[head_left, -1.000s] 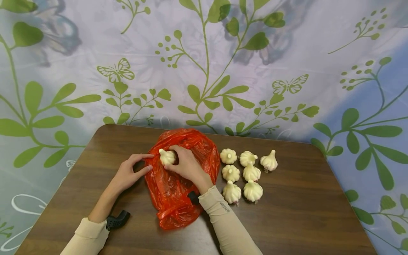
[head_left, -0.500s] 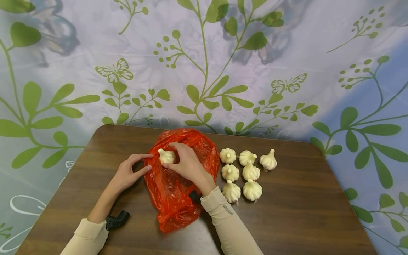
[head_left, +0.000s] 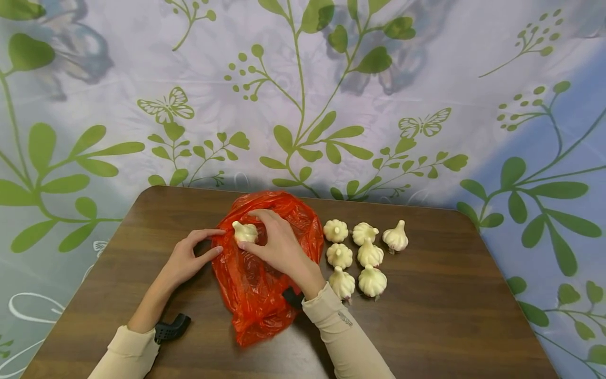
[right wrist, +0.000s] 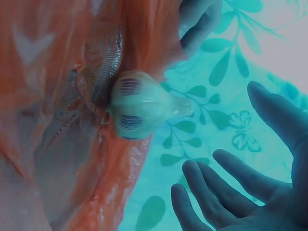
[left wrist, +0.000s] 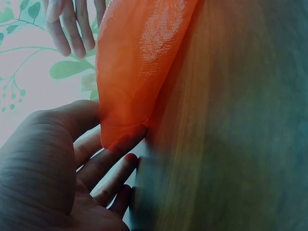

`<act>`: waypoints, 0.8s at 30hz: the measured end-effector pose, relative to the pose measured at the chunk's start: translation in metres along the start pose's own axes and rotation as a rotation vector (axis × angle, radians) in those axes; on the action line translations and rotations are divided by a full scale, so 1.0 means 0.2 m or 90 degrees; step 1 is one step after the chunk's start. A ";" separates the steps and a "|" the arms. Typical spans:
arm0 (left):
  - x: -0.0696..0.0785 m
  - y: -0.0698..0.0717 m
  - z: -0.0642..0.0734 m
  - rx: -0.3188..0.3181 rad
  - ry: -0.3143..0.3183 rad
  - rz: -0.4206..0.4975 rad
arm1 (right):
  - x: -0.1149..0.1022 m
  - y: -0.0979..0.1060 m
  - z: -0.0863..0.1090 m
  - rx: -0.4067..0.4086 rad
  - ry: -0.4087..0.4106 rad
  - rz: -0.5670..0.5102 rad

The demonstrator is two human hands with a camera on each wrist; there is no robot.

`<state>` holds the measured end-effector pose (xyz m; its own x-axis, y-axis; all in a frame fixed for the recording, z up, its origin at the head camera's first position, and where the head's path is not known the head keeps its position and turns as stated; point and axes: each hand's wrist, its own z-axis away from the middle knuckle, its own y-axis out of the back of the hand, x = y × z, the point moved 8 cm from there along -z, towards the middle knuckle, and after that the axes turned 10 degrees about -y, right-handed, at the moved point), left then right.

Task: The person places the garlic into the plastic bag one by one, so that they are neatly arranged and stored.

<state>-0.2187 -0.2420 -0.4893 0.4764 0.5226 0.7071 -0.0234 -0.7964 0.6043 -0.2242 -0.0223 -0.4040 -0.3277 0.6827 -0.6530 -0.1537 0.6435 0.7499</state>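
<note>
A pale garlic bulb [head_left: 245,232] with its stem to the left rests on a crumpled red plastic bag [head_left: 260,305] near its left edge. My right hand [head_left: 284,247] is over the bag, thumb and fingers spread around the bulb. In the right wrist view a gap separates the fingers from the garlic bulb [right wrist: 137,105]. My left hand [head_left: 185,258] is at the bag's left side, its thumb and index fingertips apart at the edge. The left wrist view shows the fingers touching the bag's thin edge [left wrist: 130,86], partly seen through the film.
Right of the bag, several garlic bulbs [head_left: 371,253] sit in loose columns, one bulb [head_left: 395,236] standing farthest right. All lie on a brown wooden table [head_left: 450,305]. A leaf-patterned cloth [head_left: 303,105] hangs behind the table's back edge. Each wrist carries a black strap mount.
My right hand has loosened from the garlic bulb, its thumb and fingers spreading wider. The bulb stays on the bag. My left hand keeps its place; the head view has shifted slightly.
</note>
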 end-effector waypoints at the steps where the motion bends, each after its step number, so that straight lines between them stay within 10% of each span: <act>1: 0.00 0.00 0.00 0.000 0.001 0.000 | -0.01 0.01 0.01 0.003 0.005 0.001; 24: 0.01 0.00 0.00 -0.002 0.008 0.000 | -0.06 0.23 0.18 0.037 0.039 -0.044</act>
<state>-0.2175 -0.2408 -0.4881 0.4649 0.5270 0.7114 -0.0259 -0.7951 0.6060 -0.1933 0.0130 -0.3656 -0.3751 0.6152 -0.6934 -0.1239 0.7080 0.6952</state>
